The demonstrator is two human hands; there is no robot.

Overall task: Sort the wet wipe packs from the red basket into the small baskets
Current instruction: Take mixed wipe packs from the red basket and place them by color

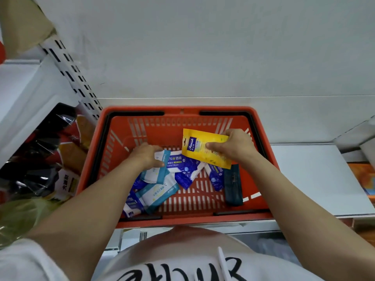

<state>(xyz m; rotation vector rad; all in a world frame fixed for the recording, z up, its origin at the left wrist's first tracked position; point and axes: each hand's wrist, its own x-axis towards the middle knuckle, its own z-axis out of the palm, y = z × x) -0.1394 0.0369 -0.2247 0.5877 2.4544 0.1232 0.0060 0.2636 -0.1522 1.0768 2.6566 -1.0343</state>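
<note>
A red basket [261,151] stands on a white shelf in front of me. Inside lie several wet wipe packs: dark blue ones [187,175], white packs with teal edges [157,192] and a dark teal pack [233,185] at the right. My right hand [233,146] pinches a yellow pack [199,147] and holds it tilted above the basket's far right part. My left hand [147,155] reaches into the basket and grips a white and teal pack [162,157] at its edge. No small baskets are in view.
The white shelf [316,175] runs to the right of the basket. At the left, a slotted white upright [71,72] and bagged goods in black, red and orange wrappers [50,151] crowd the neighbouring shelf. A white back wall rises behind.
</note>
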